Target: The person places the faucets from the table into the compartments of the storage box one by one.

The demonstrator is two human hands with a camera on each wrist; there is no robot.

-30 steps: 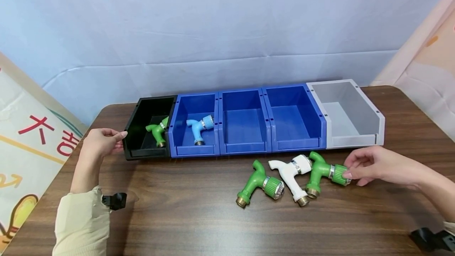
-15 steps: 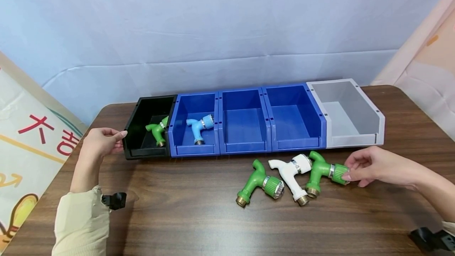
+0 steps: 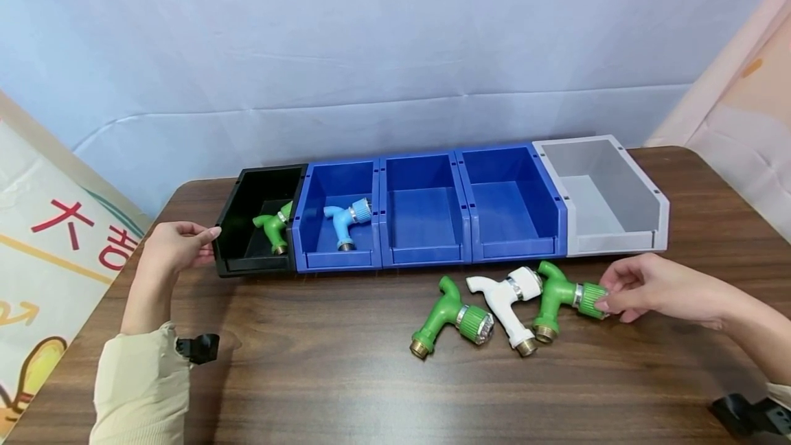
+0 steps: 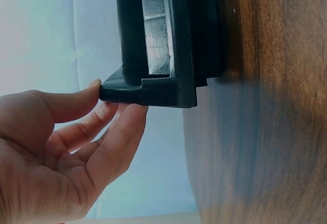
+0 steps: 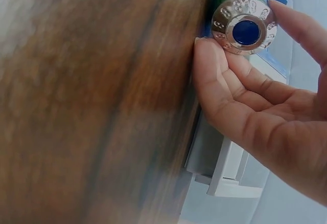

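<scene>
My left hand (image 3: 176, 247) holds the outer side of a black bin (image 3: 256, 266), thumb on its edge and fingers against the wall. The left wrist view shows that bin's corner (image 4: 168, 91) between thumb and fingers. On the right, my right hand (image 3: 658, 287) pinches the ribbed knob of a green tap (image 3: 556, 294) lying on the table. Its silvery knob end with a blue centre (image 5: 246, 32) faces the right wrist camera, between thumb and fingertips. Beside this tap lie a white tap (image 3: 503, 304) and another green tap (image 3: 443, 321).
Several bins stand in a row: black, three blue ones (image 3: 426, 256) and a grey one (image 3: 618, 246) at the right end. A green tap (image 3: 272, 231) is in the black bin, a light blue tap (image 3: 343, 224) in the leftmost blue one. Behind the wooden table (image 3: 309, 362) hangs a pale cloth (image 3: 371, 53).
</scene>
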